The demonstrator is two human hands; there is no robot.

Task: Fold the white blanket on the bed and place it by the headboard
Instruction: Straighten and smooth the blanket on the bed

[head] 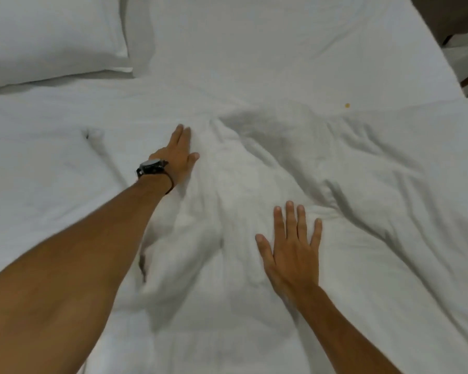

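Note:
The white blanket (362, 184) lies rumpled across the near half of the bed, with a raised ridge of folds running down the middle. My left hand (177, 155), a black watch on its wrist, rests flat against the left side of that ridge with its fingers extended. Lower and to the right, my right hand (292, 247) presses palm-down on the blanket with fingers spread. Neither hand grips any cloth.
A white pillow (46, 36) lies at the far left on the bed sheet (268, 49). A small yellow speck (347, 105) sits on the blanket's far edge. Dark furniture (454, 14) and floor show past the bed's far right corner.

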